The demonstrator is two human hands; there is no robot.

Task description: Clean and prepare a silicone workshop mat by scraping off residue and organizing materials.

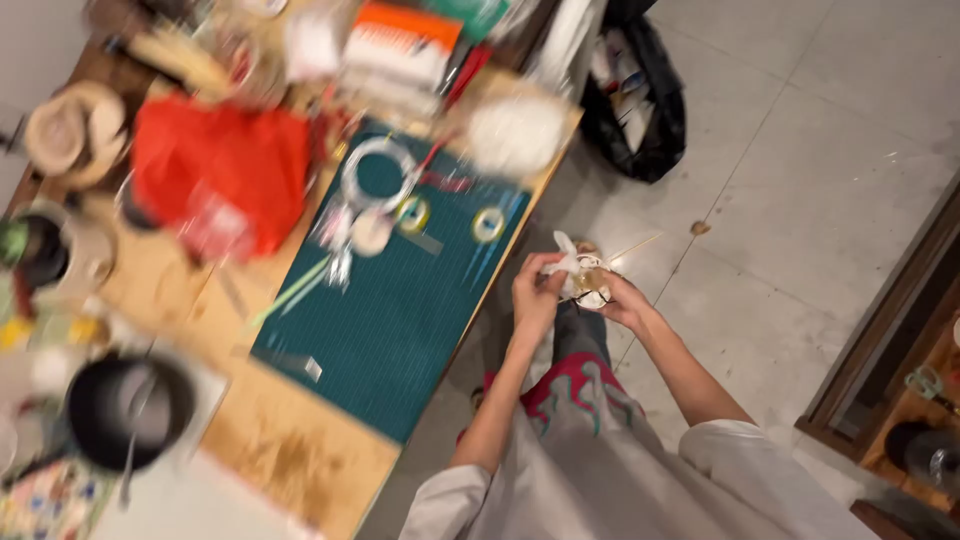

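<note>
1. A wooden table fills the left half of the frame, running diagonally from upper centre to bottom centre, blurred by camera motion.
2. A dark green cutting mat lies on it at centre, with tape rolls and a coil of wire near its upper end.
3. A red bag sits at upper left and a black pan at lower left.
4. Pale floor tiles cover the right half; a black bag slumps on them at top centre.
5. Right of centre, off the table edge, the left hand and right hand close their fingers around a small white and tan bundle, crumpled, with thin sticks poking out toward the upper right.
</note>
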